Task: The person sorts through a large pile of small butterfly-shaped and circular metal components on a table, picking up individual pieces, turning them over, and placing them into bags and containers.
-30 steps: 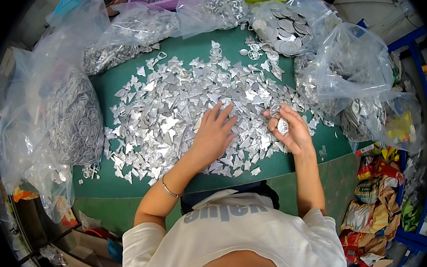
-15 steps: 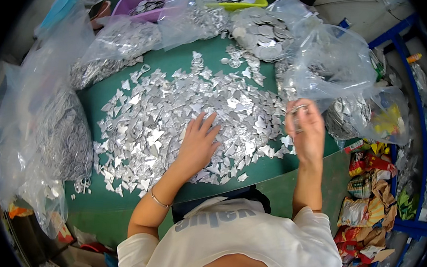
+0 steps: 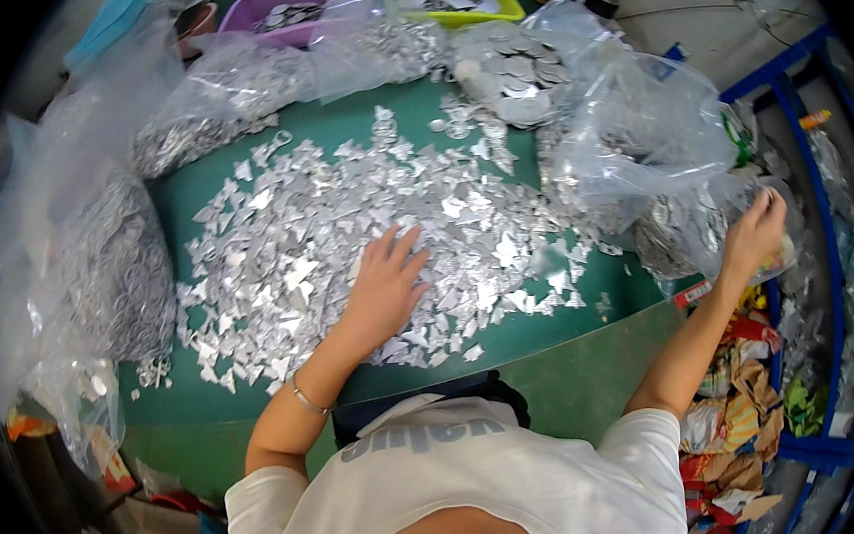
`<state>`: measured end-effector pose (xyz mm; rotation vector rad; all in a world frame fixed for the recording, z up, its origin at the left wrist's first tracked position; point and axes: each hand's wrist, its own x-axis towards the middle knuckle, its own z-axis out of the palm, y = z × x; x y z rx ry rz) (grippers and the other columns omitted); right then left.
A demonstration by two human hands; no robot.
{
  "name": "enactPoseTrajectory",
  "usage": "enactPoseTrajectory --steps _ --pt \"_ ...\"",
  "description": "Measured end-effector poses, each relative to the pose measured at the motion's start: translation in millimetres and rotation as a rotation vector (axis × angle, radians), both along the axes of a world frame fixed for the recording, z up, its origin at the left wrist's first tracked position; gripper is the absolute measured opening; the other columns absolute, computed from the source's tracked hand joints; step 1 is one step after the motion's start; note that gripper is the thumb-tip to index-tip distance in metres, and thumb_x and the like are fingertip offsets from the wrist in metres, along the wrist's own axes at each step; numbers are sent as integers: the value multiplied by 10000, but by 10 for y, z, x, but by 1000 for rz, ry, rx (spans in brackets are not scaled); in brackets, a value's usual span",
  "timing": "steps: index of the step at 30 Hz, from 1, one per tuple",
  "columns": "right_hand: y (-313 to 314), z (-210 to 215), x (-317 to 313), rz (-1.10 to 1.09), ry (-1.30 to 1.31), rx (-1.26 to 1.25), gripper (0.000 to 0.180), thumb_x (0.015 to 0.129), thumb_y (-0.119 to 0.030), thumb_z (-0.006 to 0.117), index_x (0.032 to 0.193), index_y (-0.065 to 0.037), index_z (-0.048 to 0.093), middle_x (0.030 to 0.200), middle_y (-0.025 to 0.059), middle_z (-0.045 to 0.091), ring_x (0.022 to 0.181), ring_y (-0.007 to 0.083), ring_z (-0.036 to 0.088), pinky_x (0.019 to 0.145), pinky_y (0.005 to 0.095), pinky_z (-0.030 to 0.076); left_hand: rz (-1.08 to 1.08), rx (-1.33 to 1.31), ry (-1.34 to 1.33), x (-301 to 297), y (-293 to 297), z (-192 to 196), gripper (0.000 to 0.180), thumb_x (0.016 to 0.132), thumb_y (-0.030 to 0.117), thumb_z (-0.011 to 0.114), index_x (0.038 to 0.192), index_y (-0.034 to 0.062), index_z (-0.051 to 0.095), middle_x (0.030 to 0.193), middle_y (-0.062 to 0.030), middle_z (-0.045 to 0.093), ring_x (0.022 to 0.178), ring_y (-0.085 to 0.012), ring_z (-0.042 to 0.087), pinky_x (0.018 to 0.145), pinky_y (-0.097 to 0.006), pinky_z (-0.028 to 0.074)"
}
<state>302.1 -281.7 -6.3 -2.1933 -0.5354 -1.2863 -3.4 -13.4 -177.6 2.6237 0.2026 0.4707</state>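
Note:
A wide spread of small, flat, silver metal pieces with pointed outlines covers the middle of the green table. My left hand lies on them, fingers stretched and apart, gripping nothing. Far out to the right, my right hand is raised at the clear plastic bag of silver pieces by the table's right edge. Its fingers are pinched together at the bag's outer side; what they hold, if anything, is too small and hidden to make out.
Clear bags of metal parts ring the table: a tall bag of rings at left, a bag of round discs behind. A purple bin and a yellow-green bin stand at the back. Right of the table are a blue rack and colourful packets.
My right hand has swung right from above the edge of the pile, where it held a small silver piece, to the bag at the far right. My left hand stays on the pile.

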Motion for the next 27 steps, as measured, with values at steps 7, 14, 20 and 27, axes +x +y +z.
enactPoseTrajectory --steps 7,14,20,27 --pt "758 -698 -1310 933 652 202 199 873 8 437 1026 24 563 883 83 585 736 121 578 649 226 453 23 17 10 -37 12 -26 369 759 148 624 1098 48 520 1318 -122 370 1217 -344 318 986 -483 276" --pt "926 -1504 -1438 1110 1755 740 254 881 -49 475 1127 4 511 798 82 583 674 116 557 599 207 431 81 101 101 -1 -27 -64 372 810 139 560 1164 79 460 1354 -117 315 1268 -334 258 1002 -560 206" --pt "711 -1604 -1470 931 1650 479 246 820 -108 599 1048 -25 558 757 11 509 635 96 455 570 197 356 104 13 -7 27 -8 -33 375 796 155 584 1151 77 490 1354 -135 312 1275 -353 250 1004 -559 208" --pt "566 -1637 -1496 706 896 -164 158 806 -75 577 952 -13 586 773 70 534 669 178 499 627 290 397 -149 60 46 79 -130 17 441 758 242 641 1162 116 514 1338 -128 351 1269 -358 260 1000 -562 215"
